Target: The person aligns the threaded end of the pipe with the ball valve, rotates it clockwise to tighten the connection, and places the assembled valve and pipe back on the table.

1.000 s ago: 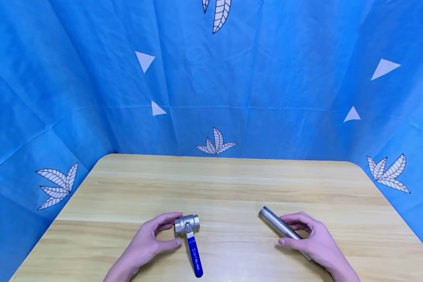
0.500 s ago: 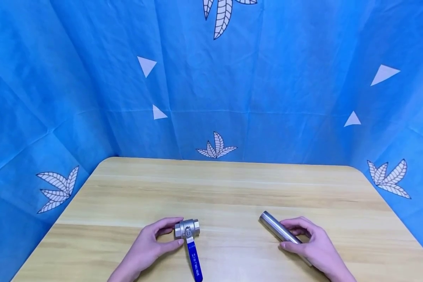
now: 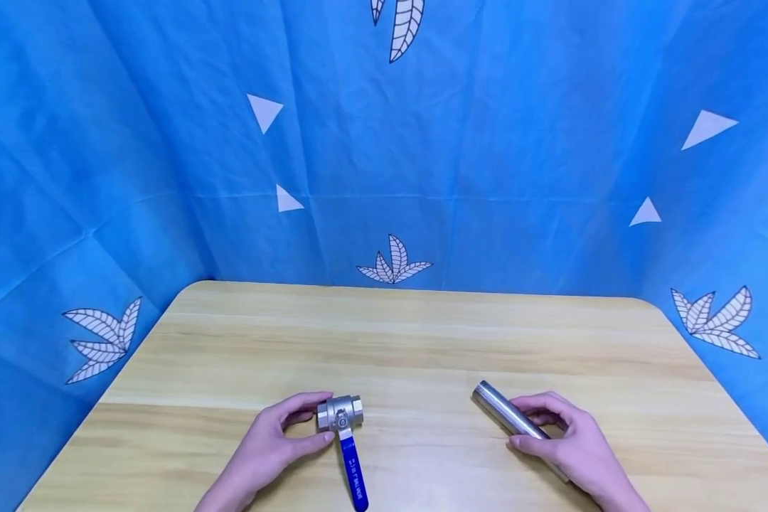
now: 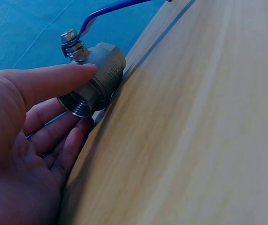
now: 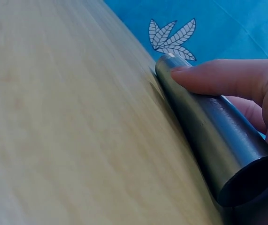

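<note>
A steel ball valve (image 3: pixel 341 414) with a long blue lever handle (image 3: pixel 354 471) lies on the wooden table, its lever pointing toward the near edge. My left hand (image 3: pixel 265 444) pinches the valve's left end, fingers at the far side and thumb at the near side. In the left wrist view the thumb overlaps the valve body (image 4: pixel 110 72), and a threaded opening faces the palm. On the right, my right hand (image 3: pixel 572 444) grips a smooth metal tube (image 3: pixel 500 405), thumb along one side and fingers on the other. The tube slants, and its near part is partly hidden by the hand.
The light wooden table (image 3: pixel 409 334) has rounded far corners. Blue cloth (image 3: pixel 518 142) with white leaf and triangle prints hangs behind it and along both sides. Bare tabletop lies between the valve and the tube.
My left thumb has come in closer to the ball valve. My right hand and the tube keep the same hold and place; the head view has shifted slightly.
</note>
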Demonstrator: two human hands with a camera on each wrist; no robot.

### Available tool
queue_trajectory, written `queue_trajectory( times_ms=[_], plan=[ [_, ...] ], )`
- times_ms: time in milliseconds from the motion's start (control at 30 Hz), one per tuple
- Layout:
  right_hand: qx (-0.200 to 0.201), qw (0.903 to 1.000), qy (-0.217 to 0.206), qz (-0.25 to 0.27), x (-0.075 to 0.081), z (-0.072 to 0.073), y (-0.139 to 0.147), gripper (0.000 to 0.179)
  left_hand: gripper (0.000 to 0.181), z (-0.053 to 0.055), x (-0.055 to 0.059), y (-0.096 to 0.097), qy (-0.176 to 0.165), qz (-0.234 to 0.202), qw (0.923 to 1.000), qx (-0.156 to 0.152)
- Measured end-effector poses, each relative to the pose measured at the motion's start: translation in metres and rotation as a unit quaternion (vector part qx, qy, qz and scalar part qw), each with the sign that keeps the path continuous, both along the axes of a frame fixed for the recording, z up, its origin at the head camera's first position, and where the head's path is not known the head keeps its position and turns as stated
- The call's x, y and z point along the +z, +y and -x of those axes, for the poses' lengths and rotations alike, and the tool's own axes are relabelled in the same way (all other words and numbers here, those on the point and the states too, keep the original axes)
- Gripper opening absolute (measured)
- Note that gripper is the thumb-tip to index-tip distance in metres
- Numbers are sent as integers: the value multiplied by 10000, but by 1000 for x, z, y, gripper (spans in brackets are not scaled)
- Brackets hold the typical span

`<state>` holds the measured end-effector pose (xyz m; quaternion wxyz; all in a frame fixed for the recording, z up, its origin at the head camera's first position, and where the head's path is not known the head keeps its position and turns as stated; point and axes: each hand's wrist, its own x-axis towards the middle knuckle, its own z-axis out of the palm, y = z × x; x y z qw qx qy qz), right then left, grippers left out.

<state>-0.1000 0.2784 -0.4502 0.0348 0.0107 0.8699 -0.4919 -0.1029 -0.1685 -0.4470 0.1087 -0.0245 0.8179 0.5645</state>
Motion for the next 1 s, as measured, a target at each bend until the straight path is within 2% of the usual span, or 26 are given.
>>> queue_trajectory(
  times_ms=[133,300,400,533,633,800,900,1000],
  plan=[
    [-38,10000,-54,-8,-3,-2,-2,53,60,-3,-1,-1,-21,15,10000,43],
    [-35,9988,341,-351,0,-1,-2,51,57,0,1,-1,86,6,9999,61],
    [-15,9974,387,-604,5,1,-2,52,56,1,2,-1,125,22,9999,63],
    [50,9959,189,-879,10,1,-1,60,57,-1,2,-1,59,1,10000,67],
    [299,9959,3,-856,13,0,4,62,59,-2,4,-2,45,-31,10000,-1],
    [683,9943,-194,-801,17,-2,15,54,65,-1,5,0,299,-56,9988,-385],
    [711,9938,-321,-795,20,-2,19,51,67,1,4,5,396,-64,9981,-460],
    [617,9947,-415,-708,20,-3,18,46,67,2,2,8,353,18,9987,-380]
  ],
)
